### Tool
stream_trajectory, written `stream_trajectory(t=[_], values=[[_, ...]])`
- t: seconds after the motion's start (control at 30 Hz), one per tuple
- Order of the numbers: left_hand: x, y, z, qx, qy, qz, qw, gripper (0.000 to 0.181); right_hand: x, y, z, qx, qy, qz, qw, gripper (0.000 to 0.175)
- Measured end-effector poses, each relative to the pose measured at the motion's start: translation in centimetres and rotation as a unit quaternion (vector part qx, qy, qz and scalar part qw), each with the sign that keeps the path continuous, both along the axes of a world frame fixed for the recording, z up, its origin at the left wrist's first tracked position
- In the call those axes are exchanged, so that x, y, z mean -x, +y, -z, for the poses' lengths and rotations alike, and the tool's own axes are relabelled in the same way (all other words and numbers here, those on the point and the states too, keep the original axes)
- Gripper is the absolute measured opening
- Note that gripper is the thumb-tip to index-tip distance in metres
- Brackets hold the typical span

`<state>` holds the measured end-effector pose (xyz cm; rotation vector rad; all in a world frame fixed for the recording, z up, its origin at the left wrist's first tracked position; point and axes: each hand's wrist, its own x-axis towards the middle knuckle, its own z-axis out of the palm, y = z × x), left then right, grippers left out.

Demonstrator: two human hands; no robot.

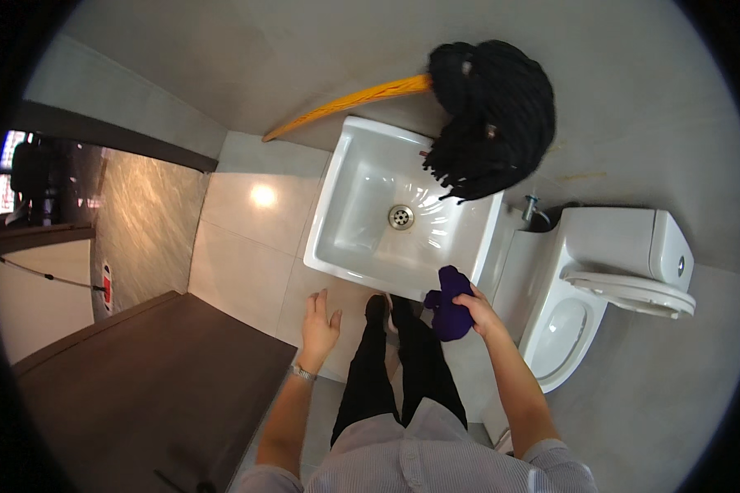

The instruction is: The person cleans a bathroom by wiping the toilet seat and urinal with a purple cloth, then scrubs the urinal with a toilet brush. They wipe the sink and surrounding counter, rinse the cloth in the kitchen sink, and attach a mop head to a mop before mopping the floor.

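Note:
A bunched purple cloth (453, 308) is gripped in my right hand (482, 311), just off the near right corner of a white ceramic mop sink (345, 203). My left hand (320, 326) hangs free beyond the sink's near left edge, palm inward, its fingers apart and holding nothing. A metal drain strainer (401, 217) sits in the middle of the basin. Above the far right of the sink hangs a black string mop head (499, 117), hiding that corner. Its yellow handle (357, 98) points to the left.
A white toilet (604, 246) with its seat raised stands at the right, beside a metal wall valve (531, 206). A dark brown door (160, 382) stands ajar at the lower left. Outside the doorway, a flat floor mop (106, 288) with a thin pole lies against something white.

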<state>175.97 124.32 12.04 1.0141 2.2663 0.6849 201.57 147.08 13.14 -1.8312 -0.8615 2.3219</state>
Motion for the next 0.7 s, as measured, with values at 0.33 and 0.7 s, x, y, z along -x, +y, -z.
stream_trajectory(t=[0.33,0.7], values=[[-8.4,-8.8,6.9,0.071,-0.133,-0.077,0.986,0.055,5.4,10.3,22.3,-0.405,-0.215,0.012,0.889,0.059],[-6.5,-13.5,16.0,0.071,-0.071,-0.068,0.993,0.048,18.1,13.9,40.3,-0.430,-0.557,-0.079,0.707,0.063]])
